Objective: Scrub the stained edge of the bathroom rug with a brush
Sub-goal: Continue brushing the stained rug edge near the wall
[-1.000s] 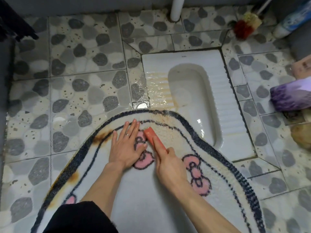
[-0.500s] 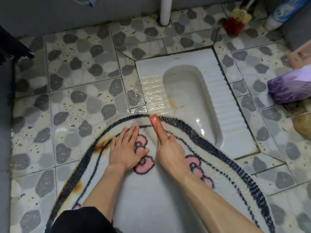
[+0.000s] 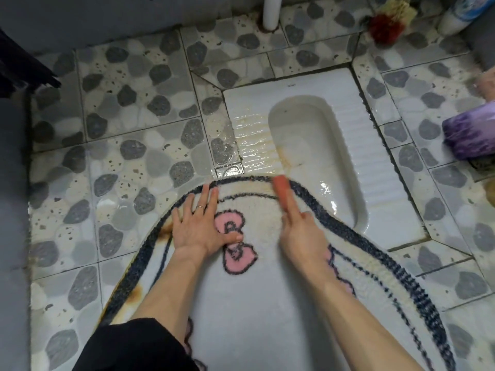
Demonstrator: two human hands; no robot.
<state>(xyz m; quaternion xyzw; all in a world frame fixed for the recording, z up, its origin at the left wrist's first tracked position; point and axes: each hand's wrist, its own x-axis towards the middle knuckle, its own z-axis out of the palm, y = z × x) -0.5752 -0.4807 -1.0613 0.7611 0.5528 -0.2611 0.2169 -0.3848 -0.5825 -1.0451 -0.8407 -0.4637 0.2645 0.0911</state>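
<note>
Bathroom rug (image 3: 254, 303), white pile with a dark blue border and pink bows, lies with its rounded end over the near-left corner of the white ceramic squat toilet pan (image 3: 375, 145). Its brownish stained edge (image 3: 257, 183) sits right at that corner of the pan. The left hand (image 3: 198, 226) presses flat on the rug left of the pan, fingers straight. It has slid forward, so the fingertips now reach the dark border. The right hand (image 3: 302, 234) grasps the small orange-red plastic brush (image 3: 282, 191), fingers curled round it and the forefinger laid along its back. One second ago the brush was further from the pan, inside the border. Now it is on the stained edge and looks blurred. I judge that the scrubbing stroke has reached the stain, which is still brown.
</note>
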